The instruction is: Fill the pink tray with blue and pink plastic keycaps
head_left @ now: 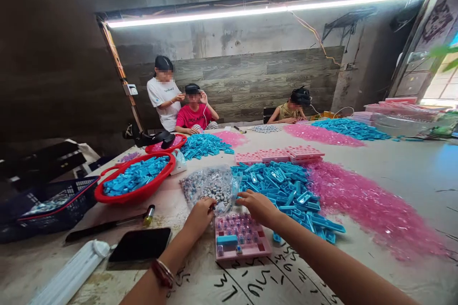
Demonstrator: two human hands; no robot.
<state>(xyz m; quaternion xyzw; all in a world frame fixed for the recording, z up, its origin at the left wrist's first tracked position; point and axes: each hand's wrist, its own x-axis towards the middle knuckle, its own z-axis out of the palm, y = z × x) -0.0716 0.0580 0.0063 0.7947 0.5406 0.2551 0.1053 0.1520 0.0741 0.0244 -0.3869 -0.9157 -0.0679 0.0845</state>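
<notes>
My left hand (201, 216) rests with curled fingers at the mouth of a clear plastic bag (209, 187) full of small grey metal pieces; what the fingers pinch is hidden. My right hand (258, 206) hovers over the far edge of a pink compartment tray (242, 237), fingers bent down toward the bag's edge and the heap of blue plastic parts (286, 189). The tray holds one blue part and small pieces in several cells. A bracelet sits on my left wrist.
A red basin (133, 181) of blue parts, a black phone (140, 245), a knife (107, 225) and a white tube (73, 272) lie at left. Pink clear parts (368, 205) spread at right. Stacked pink trays (279, 154) sit behind. Three people sit at the table's far end.
</notes>
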